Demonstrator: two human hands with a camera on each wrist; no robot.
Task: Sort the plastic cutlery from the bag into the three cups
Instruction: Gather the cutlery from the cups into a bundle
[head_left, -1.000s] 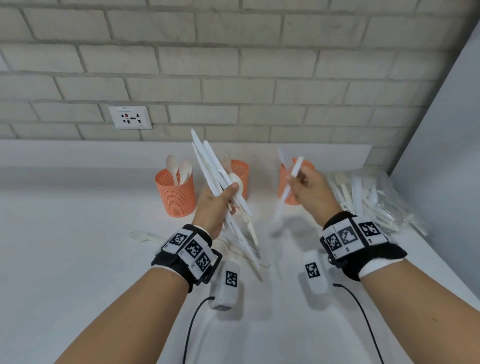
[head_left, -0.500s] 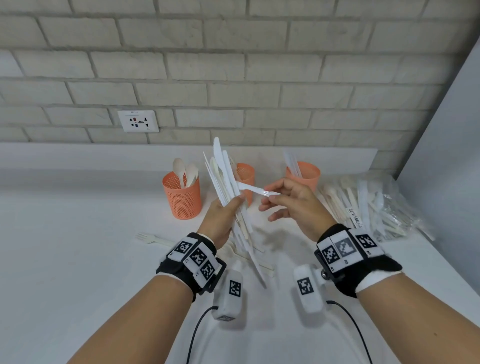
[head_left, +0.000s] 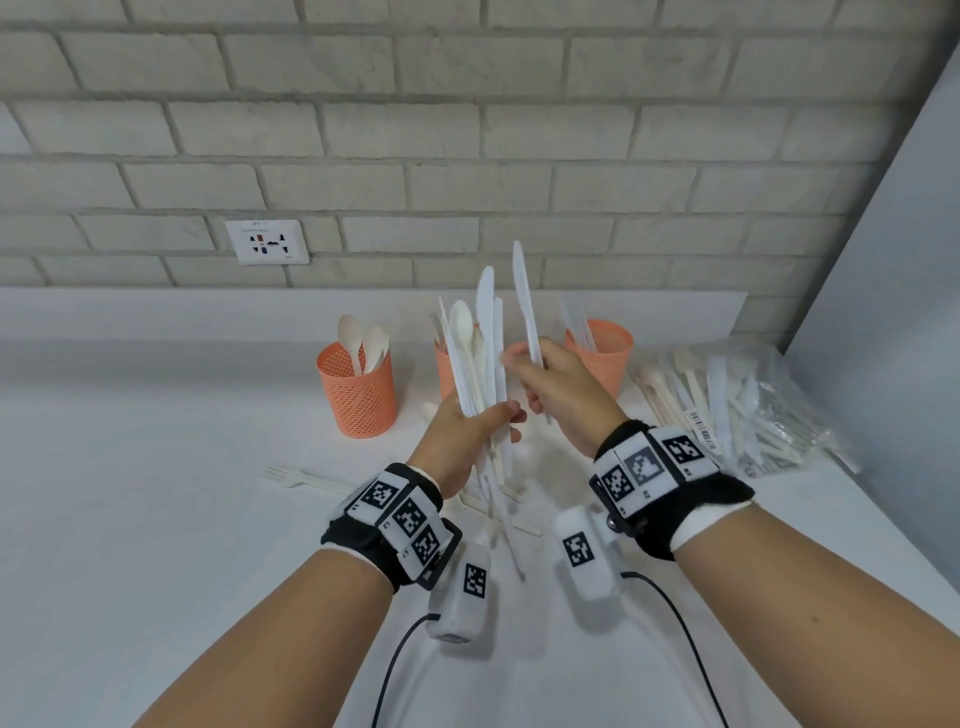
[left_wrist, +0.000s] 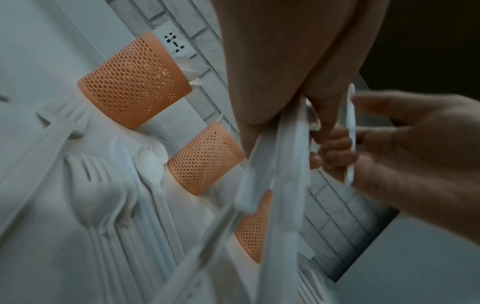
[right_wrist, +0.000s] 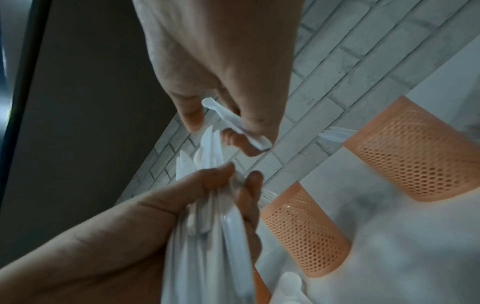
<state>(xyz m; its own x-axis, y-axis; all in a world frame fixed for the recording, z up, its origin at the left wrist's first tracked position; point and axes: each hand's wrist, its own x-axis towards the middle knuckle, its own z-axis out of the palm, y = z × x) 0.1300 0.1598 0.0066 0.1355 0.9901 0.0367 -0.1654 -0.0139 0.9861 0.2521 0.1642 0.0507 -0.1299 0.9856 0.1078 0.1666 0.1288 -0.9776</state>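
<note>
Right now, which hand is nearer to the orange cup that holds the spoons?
Left. The left hand, gripping a bundle of cutlery, is just right of the spoon cup. The right hand, pinching one knife, is farther right, beyond the bundle.

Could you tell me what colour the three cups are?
Orange mesh cups, clearest in the left wrist view.

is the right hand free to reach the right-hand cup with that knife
Probably yes: the right hand pinches one knife upright, the right-hand cup stands just behind it, and nothing lies between them.
</note>
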